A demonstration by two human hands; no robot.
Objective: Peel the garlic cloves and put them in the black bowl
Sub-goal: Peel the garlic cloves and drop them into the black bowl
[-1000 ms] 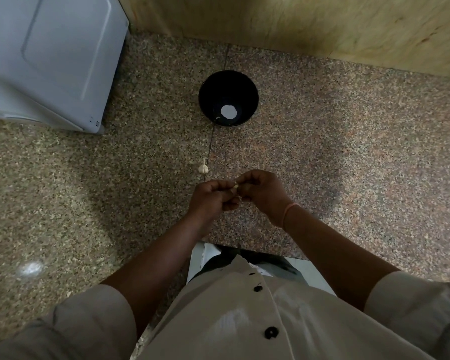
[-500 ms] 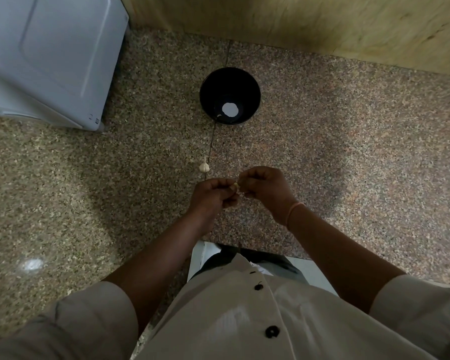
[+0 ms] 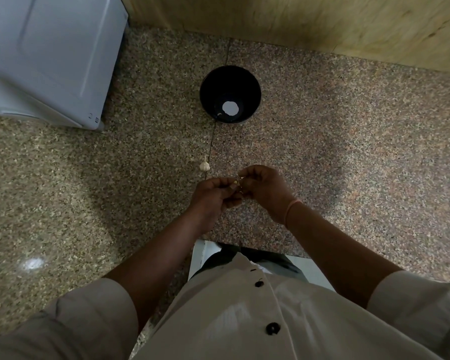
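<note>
A small pale garlic clove (image 3: 235, 182) sits pinched between the fingertips of both hands, held above the speckled granite countertop (image 3: 348, 152). The left hand (image 3: 213, 197) curls its fingers closed around the clove from the left, thumb on top. The right hand (image 3: 264, 188) meets it from the right, its fingertips closed on the same clove, with what looks like a thin wisp of skin at the pinch; that detail is too small to be sure of. A pink band (image 3: 291, 209) circles the right wrist.

Just beyond the left hand's knuckles, a whole garlic bulb (image 3: 204, 165) lies on the countertop beside a dark seam line, apart from both hands. Farther along that seam stands the black bowl (image 3: 230, 93), well apart from the hands; its bottom shows a bright round reflection and a tiny pale fleck beside it, which cannot be identified.

A white appliance (image 3: 50, 55) occupies the far left corner of the countertop, and a wooden panel (image 3: 322, 24) runs along the back. The person wears a cream buttoned shirt (image 3: 244, 320) with rolled sleeves.
</note>
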